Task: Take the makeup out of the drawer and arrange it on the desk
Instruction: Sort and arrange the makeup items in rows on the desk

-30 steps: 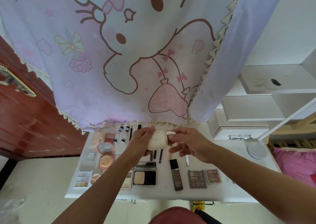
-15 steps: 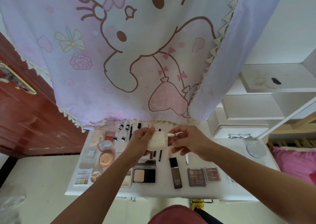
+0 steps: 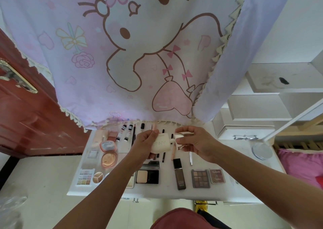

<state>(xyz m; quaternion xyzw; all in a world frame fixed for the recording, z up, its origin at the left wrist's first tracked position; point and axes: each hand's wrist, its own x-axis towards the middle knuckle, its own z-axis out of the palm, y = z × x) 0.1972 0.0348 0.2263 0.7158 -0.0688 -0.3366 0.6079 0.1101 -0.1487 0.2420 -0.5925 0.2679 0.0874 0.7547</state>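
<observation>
So at this point the left hand (image 3: 145,145) had its grip wrapped round a cream bottle (image 3: 160,144), held up in the middle of the frame above the counter (image 3: 227,192), not set down on it. The right hand (image 3: 194,142) had its grip closed in a fingertip pinch on the cap (image 3: 180,136), just beside the bottle's neck and apart from it, so the bottle looked open to me.

That's what I'd worry about. The bottle lay on its side with the neck toward the cap, right over stuff already laid out: the pencils (image 3: 163,156), the compact (image 3: 147,176) and the dark tube (image 3: 180,174) at lower middle. Any squeeze from the left hand and product could drip onto them.

The cap was only held at the fingertips. If it slipped, it'd drop into the row of pencils and knock them out of line, or bounce toward the front edge and off onto the floor.

Also, both forearms crossed low over the front row, palette (image 3: 200,178) included, so a careless pull back could drag something off. I'd cap it before putting it down.
</observation>
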